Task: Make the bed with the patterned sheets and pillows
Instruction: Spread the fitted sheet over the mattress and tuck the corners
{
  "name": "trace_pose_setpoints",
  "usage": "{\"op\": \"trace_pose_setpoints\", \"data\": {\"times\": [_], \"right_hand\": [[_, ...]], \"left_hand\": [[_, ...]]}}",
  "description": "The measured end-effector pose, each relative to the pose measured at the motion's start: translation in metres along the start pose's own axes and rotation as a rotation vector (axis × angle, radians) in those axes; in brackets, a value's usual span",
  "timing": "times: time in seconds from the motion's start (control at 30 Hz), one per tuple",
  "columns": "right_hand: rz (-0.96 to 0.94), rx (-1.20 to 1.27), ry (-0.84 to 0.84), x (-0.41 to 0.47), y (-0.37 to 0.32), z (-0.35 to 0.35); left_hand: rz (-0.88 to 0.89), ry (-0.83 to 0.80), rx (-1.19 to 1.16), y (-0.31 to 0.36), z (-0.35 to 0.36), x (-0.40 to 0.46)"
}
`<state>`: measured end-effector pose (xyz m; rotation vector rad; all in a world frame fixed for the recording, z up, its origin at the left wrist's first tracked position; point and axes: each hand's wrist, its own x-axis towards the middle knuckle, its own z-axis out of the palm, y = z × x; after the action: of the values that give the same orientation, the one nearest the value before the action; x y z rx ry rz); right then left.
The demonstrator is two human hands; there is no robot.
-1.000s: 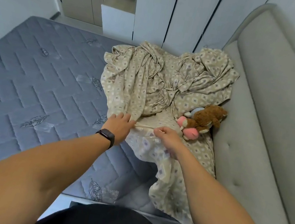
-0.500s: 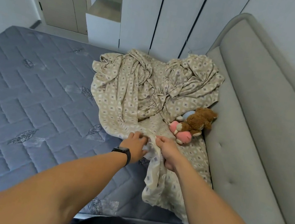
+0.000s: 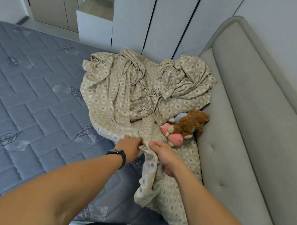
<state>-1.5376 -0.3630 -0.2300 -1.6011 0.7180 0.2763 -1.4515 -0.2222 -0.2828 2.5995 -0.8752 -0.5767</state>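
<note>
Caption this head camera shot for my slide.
Both hands grip the crumpled patterned sheet on a bare mattress.

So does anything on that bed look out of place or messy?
Yes. The patterned sheet lies crumpled in a heap near the headboard, leaving most of the blue mattress bare. A brown stuffed toy rests on the sheet. Both hands, left hand and right hand, grip the sheet's edge.
</note>
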Motion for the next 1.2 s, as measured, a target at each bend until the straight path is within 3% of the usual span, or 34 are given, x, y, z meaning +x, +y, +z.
{"op": "trace_pose_setpoints", "data": {"times": [0.13,0.27,0.37,0.47,0.6,0.7,0.77,0.83,0.9,1.03,1.2], "right_hand": [[-0.072,-0.281,0.187,0.009,0.011,-0.023],[-0.013,-0.494,0.266,0.016,0.025,-0.041],[-0.027,-0.715,0.239,0.019,0.032,-0.037],[-0.16,-0.955,0.169,0.022,0.031,-0.013],[-0.235,-0.969,-0.167,0.017,0.026,0.042],[-0.276,-0.931,-0.094,0.018,0.026,0.067],[-0.214,-0.811,-0.103,0.019,0.025,0.072],[-0.205,-0.744,-0.153,0.016,0.024,0.072],[-0.254,-0.715,-0.178,0.013,0.019,0.073],[-0.336,-0.669,-0.143,0.003,0.006,0.066],[-0.376,-0.904,0.015,-0.009,0.011,0.033]], "left_hand": [[0.024,0.042,0.071,-0.005,-0.002,0.002],[0.016,-0.024,-0.148,-0.013,0.005,-0.001],[-0.028,-0.103,-0.246,-0.019,0.005,-0.007],[-0.101,-0.113,-0.278,-0.026,-0.006,-0.019],[-0.206,-0.092,-0.399,-0.04,-0.025,-0.031],[-0.221,-0.115,-0.508,-0.055,-0.042,-0.044],[-0.184,-0.211,-0.337,-0.065,-0.053,-0.056],[-0.082,-0.302,0.108,-0.072,-0.059,-0.065],[-0.012,-0.366,0.41,-0.075,-0.061,-0.069],[-0.141,-0.388,0.516,-0.09,-0.073,-0.069],[-0.159,-0.418,0.513,-0.1,-0.099,-0.067]]}}
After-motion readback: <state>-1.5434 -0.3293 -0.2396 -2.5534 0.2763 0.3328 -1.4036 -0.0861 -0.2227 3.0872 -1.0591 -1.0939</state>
